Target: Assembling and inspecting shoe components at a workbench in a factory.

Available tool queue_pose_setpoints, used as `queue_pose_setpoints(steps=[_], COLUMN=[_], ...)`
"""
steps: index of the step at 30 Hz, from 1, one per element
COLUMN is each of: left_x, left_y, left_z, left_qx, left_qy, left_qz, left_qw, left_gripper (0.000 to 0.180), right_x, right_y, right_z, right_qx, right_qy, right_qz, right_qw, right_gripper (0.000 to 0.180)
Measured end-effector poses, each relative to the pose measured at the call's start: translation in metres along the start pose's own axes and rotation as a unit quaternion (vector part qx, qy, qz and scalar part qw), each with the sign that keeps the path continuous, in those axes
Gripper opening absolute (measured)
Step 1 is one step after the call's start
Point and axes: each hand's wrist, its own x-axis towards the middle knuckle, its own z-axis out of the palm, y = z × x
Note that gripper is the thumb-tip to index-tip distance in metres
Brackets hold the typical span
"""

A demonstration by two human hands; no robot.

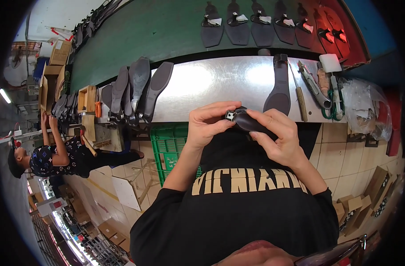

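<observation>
Between my hands, close to my chest, is a black shoe sole (247, 121) with a small pale square end that has dark holes in it. My left hand (205, 124) pinches it around that end with thumb and fingers. Gripping the other end is my right hand (280, 136), its fingers over the top and thumb beneath; part of the sole is hidden there. Just beyond, another black shoe sole (278, 86) with a block heel lies on the metal worktop (202, 82). To the left, several more black soles (159, 84) lean in a row.
Right of the lying sole are a wooden-handled pointed tool (302, 104), a utility knife (315, 91), scissors (337, 99) and a plastic bag (366, 104). Sandal soles with straps (261, 33) line the green belt (167, 31). A green crate (165, 146) stands below; a co-worker (51, 155) is at left.
</observation>
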Motion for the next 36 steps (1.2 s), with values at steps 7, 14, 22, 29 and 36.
queue_pose_setpoints(steps=[7, 14, 22, 29, 36], left_x=[0.001, 0.003, 0.001, -0.003, -0.004], left_y=[0.002, 0.008, 0.011, 0.0, -0.005], left_z=[-0.012, -0.009, -0.002, 0.005, 0.013], left_qx=[0.002, 0.046, 0.115, 0.052, 0.049], left_qy=[-0.075, -0.061, -0.073, -0.025, 0.006], left_qz=[-0.019, -0.051, -0.047, -0.124, -0.163], left_qw=[0.997, 0.996, 0.99, 0.991, 0.985], left_gripper=[0.036, 0.035, 0.037, 0.038, 0.041], right_x=[0.003, 0.0, 0.0, -0.002, -0.01], right_y=[-0.001, 0.001, 0.002, 0.016, 0.026], right_z=[-0.005, 0.0, 0.004, 0.005, 0.015], right_qx=[-0.074, -0.12, -0.128, -0.054, 0.022], right_qy=[-0.032, -0.012, -0.029, -0.044, -0.015], right_qz=[-0.035, -0.055, -0.053, 0.046, 0.107], right_qw=[0.996, 0.991, 0.99, 0.996, 0.994], right_gripper=[0.046, 0.045, 0.045, 0.039, 0.017])
